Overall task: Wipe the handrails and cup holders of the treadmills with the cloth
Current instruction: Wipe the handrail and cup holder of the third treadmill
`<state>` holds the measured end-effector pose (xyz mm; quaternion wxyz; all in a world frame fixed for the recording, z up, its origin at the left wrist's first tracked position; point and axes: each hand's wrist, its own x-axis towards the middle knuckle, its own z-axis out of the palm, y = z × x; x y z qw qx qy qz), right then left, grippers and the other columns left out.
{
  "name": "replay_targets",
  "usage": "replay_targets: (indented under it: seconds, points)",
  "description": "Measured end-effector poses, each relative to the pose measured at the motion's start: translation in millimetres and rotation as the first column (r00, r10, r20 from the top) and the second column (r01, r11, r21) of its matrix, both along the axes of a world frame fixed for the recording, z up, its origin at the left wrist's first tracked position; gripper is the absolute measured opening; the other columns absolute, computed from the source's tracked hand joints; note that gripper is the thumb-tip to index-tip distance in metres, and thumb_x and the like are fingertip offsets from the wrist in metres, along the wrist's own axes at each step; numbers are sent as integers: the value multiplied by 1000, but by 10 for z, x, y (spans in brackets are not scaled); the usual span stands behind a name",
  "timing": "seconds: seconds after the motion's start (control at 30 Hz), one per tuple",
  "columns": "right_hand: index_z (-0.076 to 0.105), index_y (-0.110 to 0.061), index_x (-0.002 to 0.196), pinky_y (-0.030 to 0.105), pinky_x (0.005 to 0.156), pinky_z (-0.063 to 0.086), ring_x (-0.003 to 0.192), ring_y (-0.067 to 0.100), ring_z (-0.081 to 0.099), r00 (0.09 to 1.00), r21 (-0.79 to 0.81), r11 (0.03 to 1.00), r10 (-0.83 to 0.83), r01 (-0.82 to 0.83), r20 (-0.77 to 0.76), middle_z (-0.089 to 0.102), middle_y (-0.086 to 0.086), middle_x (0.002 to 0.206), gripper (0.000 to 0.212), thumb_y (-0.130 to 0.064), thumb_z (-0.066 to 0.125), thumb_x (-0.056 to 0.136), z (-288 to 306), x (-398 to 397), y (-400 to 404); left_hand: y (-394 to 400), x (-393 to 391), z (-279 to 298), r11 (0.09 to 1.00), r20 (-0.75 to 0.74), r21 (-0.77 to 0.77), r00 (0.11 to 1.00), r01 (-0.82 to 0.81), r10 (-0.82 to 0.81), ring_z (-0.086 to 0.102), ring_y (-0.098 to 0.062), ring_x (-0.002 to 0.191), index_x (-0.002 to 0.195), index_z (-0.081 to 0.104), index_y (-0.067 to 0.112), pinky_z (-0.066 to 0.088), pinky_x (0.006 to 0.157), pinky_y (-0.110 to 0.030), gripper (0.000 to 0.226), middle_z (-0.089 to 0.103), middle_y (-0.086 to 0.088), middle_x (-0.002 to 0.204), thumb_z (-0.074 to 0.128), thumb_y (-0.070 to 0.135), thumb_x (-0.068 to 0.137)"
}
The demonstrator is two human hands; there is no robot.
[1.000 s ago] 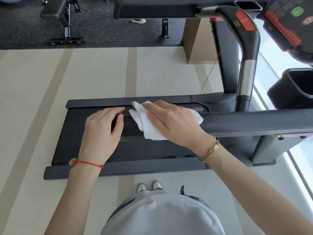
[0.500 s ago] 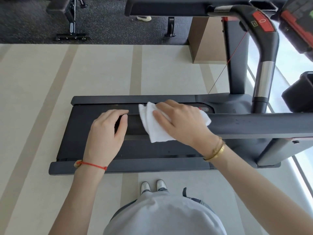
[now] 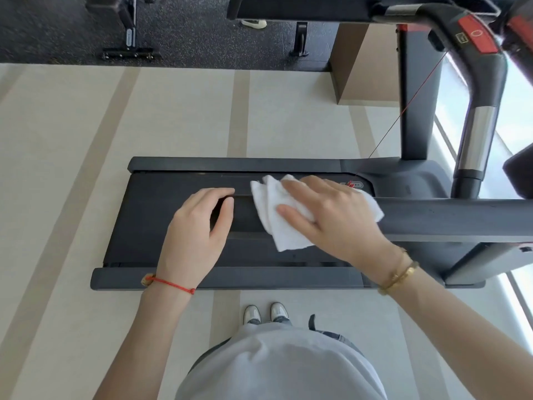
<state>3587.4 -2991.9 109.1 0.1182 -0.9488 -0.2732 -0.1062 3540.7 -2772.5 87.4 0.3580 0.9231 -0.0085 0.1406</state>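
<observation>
The treadmill's near dark grey handrail [image 3: 447, 217] runs in from the right edge across the belt [image 3: 161, 203]. My left hand [image 3: 199, 226] grips the rail's free end, fingers curled over it. Just to its right, my right hand [image 3: 331, 217] lies with fingers spread on a folded white cloth [image 3: 277, 229] and presses it onto the rail. The cloth drapes over both sides of the rail. A black cup holder [image 3: 519, 171] shows at the right edge. The far handrail [image 3: 302, 7] crosses the top.
A curved grip with a silver sensor band [image 3: 476, 140] and a red stop button [image 3: 476, 36] rises at right, a red safety cord hanging from it. Gym bench frames [image 3: 128, 50] stand on dark flooring behind. A brown pillar [image 3: 366, 67] and bright window are at right.
My right hand and the cloth have slid a little to the right along the rail, away from my left hand. My left hand stays on the rail's end.
</observation>
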Motion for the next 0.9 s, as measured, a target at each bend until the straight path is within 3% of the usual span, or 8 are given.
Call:
replay_targets:
  seconds: [0.13,0.23,0.37,0.53,0.63,0.73,0.8,0.9]
  points:
    - [62,-27,102,28,51,29,62,21,54,994,-41,993,-109,109,-22,58,-4,75,50,-56,22,93,9,74,164,6,-10,2,1000,-5,-11,1000,11,-11,62,-12,100,119,67,13,52,89,-29,27,67,5,113,48,18,101]
    - [62,-24,95,28,50,25,56,19,45,998,-56,996,-68,67,-6,55,-4,70,48,-51,23,93,-21,64,467,10,-11,-7,1000,-10,-18,1000,16,-16,62,-12,99,117,66,11,53,87,-32,25,67,5,109,47,16,102]
    - [63,-23,109,28,50,34,63,23,59,999,-37,999,-25,25,21,61,-1,77,37,-44,35,97,-7,14,243,26,-6,-10,999,-7,-27,1000,17,-18,61,-10,92,118,67,11,51,86,-26,26,67,4,111,47,15,101]
    - [61,-26,86,29,49,30,57,25,47,973,-46,973,-229,228,-19,52,-3,64,43,-48,25,92,31,99,20,27,-11,1,999,-12,-34,1000,12,-12,62,-11,110,121,67,11,50,98,-30,27,67,3,117,48,14,102]
    - [57,-24,82,30,51,21,55,23,40,987,-78,984,-160,160,-6,45,-4,63,37,-45,30,94,22,73,386,26,-14,-1,999,-1,-35,1000,17,-17,63,-14,104,118,67,9,51,93,-32,26,68,2,113,48,12,101]
    - [63,-22,93,28,50,23,54,19,43,996,-27,996,-85,86,16,51,-4,66,43,-46,27,97,14,-4,483,25,-11,-6,999,-1,-29,1000,24,-24,63,-14,94,115,67,10,52,85,-32,25,67,4,106,47,12,101]
    - [64,-22,104,28,50,28,59,20,54,998,-15,999,-50,50,24,58,-3,72,41,-45,31,98,11,-10,322,36,-2,-9,999,-1,-25,1000,26,-26,63,-13,96,117,67,10,52,88,-31,25,68,4,108,47,13,101]
    - [64,-23,91,26,45,29,54,24,52,991,-31,991,-130,130,32,55,-2,65,28,-38,41,94,13,37,40,43,-6,-2,999,-9,-27,1000,20,-21,63,-12,104,120,67,11,50,95,-30,27,68,3,114,47,15,101]
